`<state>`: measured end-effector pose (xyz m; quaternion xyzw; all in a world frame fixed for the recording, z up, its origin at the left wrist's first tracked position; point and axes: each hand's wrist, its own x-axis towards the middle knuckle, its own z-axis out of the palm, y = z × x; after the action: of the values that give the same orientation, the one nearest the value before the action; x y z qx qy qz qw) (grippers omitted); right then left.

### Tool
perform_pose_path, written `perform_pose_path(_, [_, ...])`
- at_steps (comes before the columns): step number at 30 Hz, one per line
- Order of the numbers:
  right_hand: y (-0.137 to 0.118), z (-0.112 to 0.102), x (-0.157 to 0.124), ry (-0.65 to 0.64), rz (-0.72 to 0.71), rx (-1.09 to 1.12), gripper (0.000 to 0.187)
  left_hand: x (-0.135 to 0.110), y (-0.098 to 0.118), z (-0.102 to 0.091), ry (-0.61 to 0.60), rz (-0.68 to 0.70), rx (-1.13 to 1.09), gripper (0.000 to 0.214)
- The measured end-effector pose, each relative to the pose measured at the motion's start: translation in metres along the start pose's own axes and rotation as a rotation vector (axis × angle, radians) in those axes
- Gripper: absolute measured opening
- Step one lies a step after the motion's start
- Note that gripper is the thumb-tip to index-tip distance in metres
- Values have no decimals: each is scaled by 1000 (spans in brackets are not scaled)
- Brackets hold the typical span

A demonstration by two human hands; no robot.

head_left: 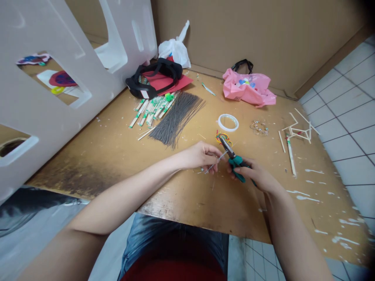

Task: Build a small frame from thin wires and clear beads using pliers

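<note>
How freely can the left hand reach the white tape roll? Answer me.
Probably yes: the left hand sits close to the white tape roll, with only coloured rubber bands nearby and nothing blocking. It would first have to release the thin metal wire it pinches.

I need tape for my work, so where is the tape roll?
In the head view, the tape roll lies on the wooden table, just beyond the rubber bands and ahead of the right hand.

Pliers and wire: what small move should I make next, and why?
Probably steady the wire in your left hand and seat it deeper in the pliers held by your right hand. The wire seems to sit only at the tips of the jaws, so it could slip.
</note>
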<state>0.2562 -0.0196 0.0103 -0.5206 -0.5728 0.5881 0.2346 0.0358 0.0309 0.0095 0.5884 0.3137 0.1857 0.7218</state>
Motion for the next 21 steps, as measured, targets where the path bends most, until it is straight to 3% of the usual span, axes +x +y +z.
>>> perform_pose_path(5, [3, 0, 1, 49, -8, -103, 23, 0, 1, 0, 4, -13, -20, 17])
perform_pose_path(11, [4, 8, 2, 260, -35, -383, 24, 1, 1, -1, 20, -41, -23, 17])
perform_pose_path(21, [-1, 19, 1, 327, -84, -521, 16, -2, 5, -4, 7, -19, 10, 18])
